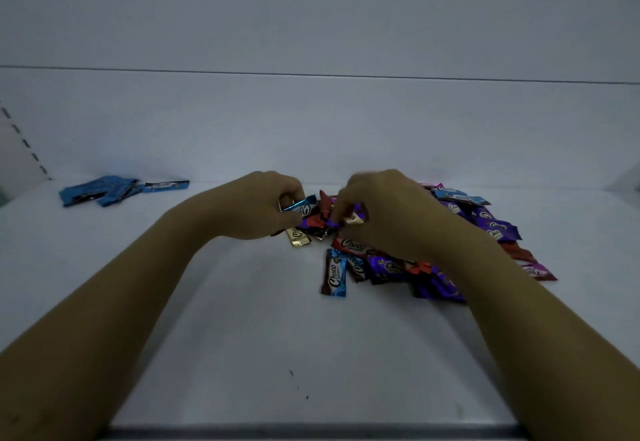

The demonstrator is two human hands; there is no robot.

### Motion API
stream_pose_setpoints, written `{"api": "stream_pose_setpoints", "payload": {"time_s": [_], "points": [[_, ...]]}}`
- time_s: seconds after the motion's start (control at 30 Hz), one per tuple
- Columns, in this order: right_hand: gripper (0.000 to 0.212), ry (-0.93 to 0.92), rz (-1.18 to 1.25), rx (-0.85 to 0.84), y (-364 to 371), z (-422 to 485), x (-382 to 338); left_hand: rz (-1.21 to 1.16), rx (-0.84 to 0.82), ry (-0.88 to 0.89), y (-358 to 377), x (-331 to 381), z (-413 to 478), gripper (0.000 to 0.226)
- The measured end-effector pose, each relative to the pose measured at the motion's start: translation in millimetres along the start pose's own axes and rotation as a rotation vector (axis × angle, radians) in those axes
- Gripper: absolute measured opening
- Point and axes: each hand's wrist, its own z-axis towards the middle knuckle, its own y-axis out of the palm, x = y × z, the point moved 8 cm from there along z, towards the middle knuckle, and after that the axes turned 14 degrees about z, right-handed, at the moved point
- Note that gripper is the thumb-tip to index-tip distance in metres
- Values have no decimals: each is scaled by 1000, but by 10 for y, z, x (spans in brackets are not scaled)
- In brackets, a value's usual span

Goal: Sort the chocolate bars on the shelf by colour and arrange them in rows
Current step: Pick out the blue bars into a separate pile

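Forearms come in from both lower corners over the white shelf (277, 354) and meet at the back, above the mixed heap of chocolate bars (388, 267).

The left hand (266, 205) has its fingers curled round a blue bar (300, 208), whose long axis runs roughly left to right and pokes out toward the heap. The sorted blue group (100, 191) lies well apart to the far left, near the back wall. That hand is much the nearer one, so I'd judge the bar goes out leftward.

The right hand (384, 212) sits on the heap, its fingers (341, 212) bent down among red and purple wrappers. Blur keeps me from telling whether they hold one.

A gold bar (298, 237) lies just under the left hand, and a blue Choco bar (334, 272) sits at the heap's near edge.
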Motion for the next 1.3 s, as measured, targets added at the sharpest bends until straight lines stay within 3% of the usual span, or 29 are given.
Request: {"api": "stream_pose_setpoints", "payload": {"time_s": [0.07,0.13,0.3,0.47,0.77,1.07,1.3], "points": [[25,-33,-10,-211,177,-56,-81,-45,-21,22,22,62,-54,7],[34,-45,-74,-310,310,-63,-102,-139,-55,17,147,99,-112,8],[20,8,-111,-292,241,-58,-36,-48,40,-119,329,65,-152,23],[27,60,-161,-382,268,-149,-29,-107,115,-43,329,405,-206,30],[26,177,-149,-366,199,-154,106,-24,30,-47,450,424,-225,46],[29,232,-272,-285,126,-154,159,3,-44,-13,459,290,-229,30],[39,240,-455,-198,246,-88,51,104,-221,-3,478,312,-275,21]]}}
